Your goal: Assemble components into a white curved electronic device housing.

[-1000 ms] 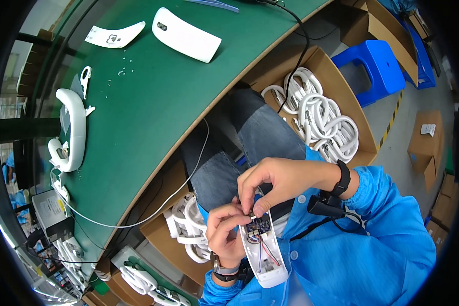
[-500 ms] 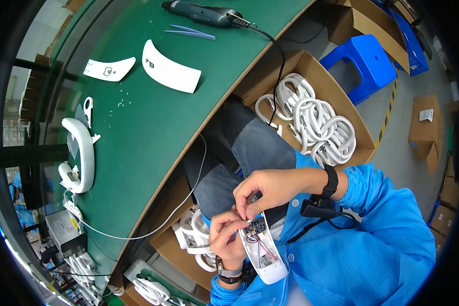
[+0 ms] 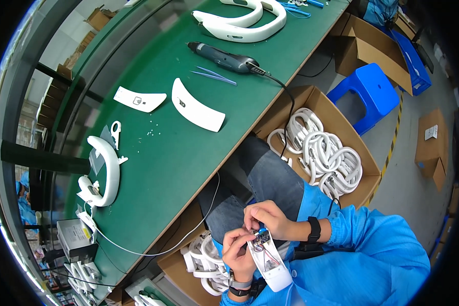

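Observation:
Above my lap is an open white plastic housing [image 3: 279,279], tilted, with a dark circuit board [image 3: 261,237] at its upper end and thin red and dark wires running inside. My left hand [image 3: 238,253] grips the housing along its left side, its fingertips by the board. At the upper end my right hand [image 3: 269,217] is closed, thumb and fingers pinched together close to the board. Whatever lies between these fingertips is hidden. A small blue bit shows beside the board, next to the right fingers.
The green table holds two curved white covers [image 3: 199,108] [image 3: 141,100], blue tweezers [image 3: 215,76], a corded electric screwdriver [image 3: 224,57] and white ring-shaped housings [image 3: 239,31]. A carton of white rings [image 3: 326,155] stands right of my legs, near a blue stool [image 3: 375,92]. A white cable [image 3: 137,253] hangs off the table edge.
My view has shifted, so the table things appear lower and farther right, and more white rings show at the far end. Both hands stay at the housing's upper end.

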{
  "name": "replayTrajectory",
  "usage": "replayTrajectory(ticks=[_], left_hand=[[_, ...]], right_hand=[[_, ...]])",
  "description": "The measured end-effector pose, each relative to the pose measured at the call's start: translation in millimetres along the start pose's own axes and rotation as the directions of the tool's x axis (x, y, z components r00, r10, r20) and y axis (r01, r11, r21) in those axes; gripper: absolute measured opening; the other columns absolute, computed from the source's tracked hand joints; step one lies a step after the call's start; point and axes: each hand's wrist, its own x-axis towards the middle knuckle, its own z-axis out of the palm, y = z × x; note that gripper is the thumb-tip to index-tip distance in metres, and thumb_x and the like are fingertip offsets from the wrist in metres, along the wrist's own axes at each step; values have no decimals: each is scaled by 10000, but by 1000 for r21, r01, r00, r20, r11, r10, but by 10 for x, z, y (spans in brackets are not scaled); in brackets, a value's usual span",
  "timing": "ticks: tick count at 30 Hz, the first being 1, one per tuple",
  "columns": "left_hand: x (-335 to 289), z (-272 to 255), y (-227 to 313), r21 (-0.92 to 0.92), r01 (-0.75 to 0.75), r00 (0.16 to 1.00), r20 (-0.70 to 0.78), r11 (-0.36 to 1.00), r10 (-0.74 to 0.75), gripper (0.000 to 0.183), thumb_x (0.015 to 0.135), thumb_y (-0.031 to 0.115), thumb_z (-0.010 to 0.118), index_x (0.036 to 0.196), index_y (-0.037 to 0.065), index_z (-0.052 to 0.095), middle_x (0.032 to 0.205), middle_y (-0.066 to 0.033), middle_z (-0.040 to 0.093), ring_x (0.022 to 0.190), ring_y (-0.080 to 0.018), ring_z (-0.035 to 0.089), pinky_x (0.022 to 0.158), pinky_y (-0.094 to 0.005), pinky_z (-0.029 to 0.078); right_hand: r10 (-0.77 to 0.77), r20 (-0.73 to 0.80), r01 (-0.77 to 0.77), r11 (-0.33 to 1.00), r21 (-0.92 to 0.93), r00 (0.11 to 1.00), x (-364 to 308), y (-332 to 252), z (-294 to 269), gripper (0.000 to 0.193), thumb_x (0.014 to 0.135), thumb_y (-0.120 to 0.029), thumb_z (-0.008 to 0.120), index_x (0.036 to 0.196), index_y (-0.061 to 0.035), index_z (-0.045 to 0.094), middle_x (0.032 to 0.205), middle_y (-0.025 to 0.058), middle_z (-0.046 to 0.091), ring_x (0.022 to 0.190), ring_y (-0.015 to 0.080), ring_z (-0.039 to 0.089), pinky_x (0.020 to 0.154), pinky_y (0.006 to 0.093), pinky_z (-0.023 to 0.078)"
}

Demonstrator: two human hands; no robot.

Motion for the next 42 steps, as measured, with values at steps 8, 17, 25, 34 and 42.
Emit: replayTrajectory(ticks=[8,17,25,34,42], left_hand=[[8,-6,-42,-9,-90,996,-24,996,89,214,689,-121,695,867,-3,713,919,-112,620,849,-213,642,839,-341,538],[283,-329,206,282,-474,862,-42,834,505,183,732,-66,638,895,11,669,956,-143,601,876,-296,628,848,-405,537],[187,111,121,27,-156,986,-53,987,158,654,878,-13,630,1470,-1,351,1448,-187,438,1336,-306,430,1087,-399,384],[79,69,-455,-251,321,937,227,913,-267,439,1008,134,528,1401,-31,423,1355,-141,522,1219,-224,517,1034,-316,405],[323,-145,-997,-223,386,908,262,895,-327,331,1009,119,527,1282,-66,556,1158,-110,642,1038,-180,609,900,-293,483]], right_hand=[[-46,-84,44,999,-25,995,-59,-17,99,326,1015,-208,433,844,5,612,690,6,514,674,76,462,656,238,405],[115,272,-64,980,-190,955,-462,-471,-140,404,1059,-244,416,1307,58,520,1174,85,634,1087,148,578,980,289,442],[144,260,-144,989,-18,955,-738,-323,-264,465,983,-74,559,1413,31,416,1260,114,618,1147,167,596,1016,319,455],[-44,13,46,982,-181,999,15,644,-249,436,942,15,552,1365,21,446,1278,58,576,1188,114,526,1019,291,424],[37,-30,-43,424,-905,999,173,240,-254,314,947,-269,605,1181,-64,651,1074,94,646,967,230,636,821,342,488]])
